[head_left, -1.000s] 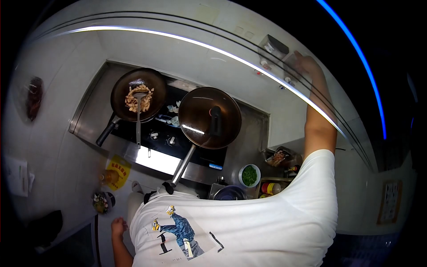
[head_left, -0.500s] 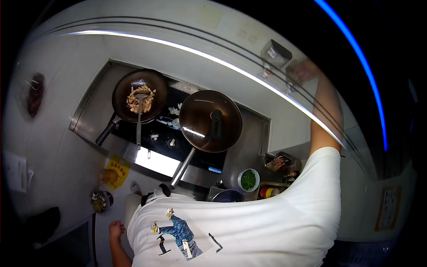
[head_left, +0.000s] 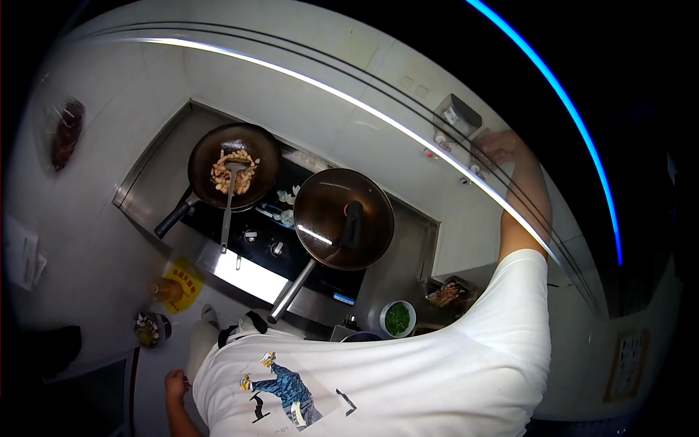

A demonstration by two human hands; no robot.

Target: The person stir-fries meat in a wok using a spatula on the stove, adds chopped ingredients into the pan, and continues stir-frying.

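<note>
My right hand [head_left: 501,148] is raised at the upper right, seen dimly behind a clear panel [head_left: 364,120] with a bright edge. Close by it on the wall is a grey box [head_left: 461,115], with small pale items [head_left: 475,172] just below. Its fingers are blurred, so whether they grip anything is unclear. Down at the lower left hangs my left hand [head_left: 177,382], fingers curled in and nothing visible in them, beside my white shirt.
On the black stove [head_left: 280,233], an open wok [head_left: 271,153] holds browned food pieces [head_left: 245,180] and a metal spatula [head_left: 227,207]. A lidded wok [head_left: 328,211] sits beside it. Nearby are a bowl of chopped greens [head_left: 397,319] and a yellow bag [head_left: 191,284].
The whole view has shifted slightly, with the stove and woks a little lower. Both hands keep about the same places relative to my body. No object visibly changes place.
</note>
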